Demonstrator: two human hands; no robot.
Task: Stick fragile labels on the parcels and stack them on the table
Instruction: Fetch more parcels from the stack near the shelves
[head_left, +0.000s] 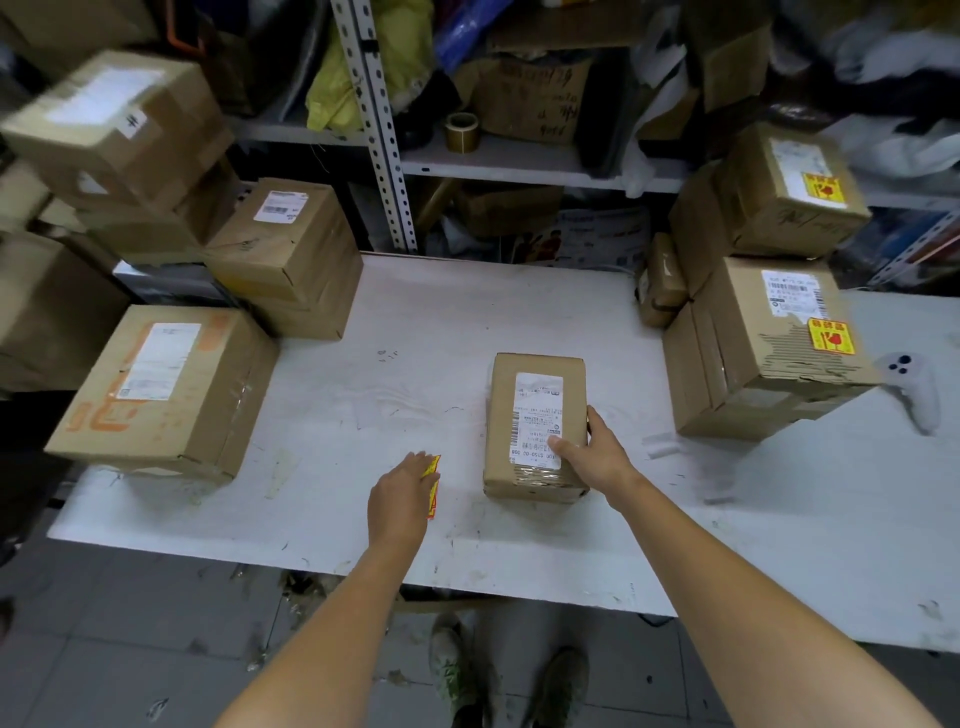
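A small brown parcel (535, 410) with a white shipping label lies in the middle of the white table (405, 374). My right hand (592, 452) grips its near right corner, thumb on top. My left hand (402, 493) rests flat over a strip of yellow and red fragile labels (432, 486) on the table to the left of that parcel; only the strip's right edge shows. At the right, two stacked parcels (774, 343) (789, 192) each carry a yellow fragile sticker.
Several unlabelled cardboard boxes (166, 384) are piled at the left of the table. A white controller (914, 387) lies at the far right. Metal shelving (519, 161) with clutter and a tape roll (462, 130) stands behind. My shoes (509, 675) show below the table's front edge.
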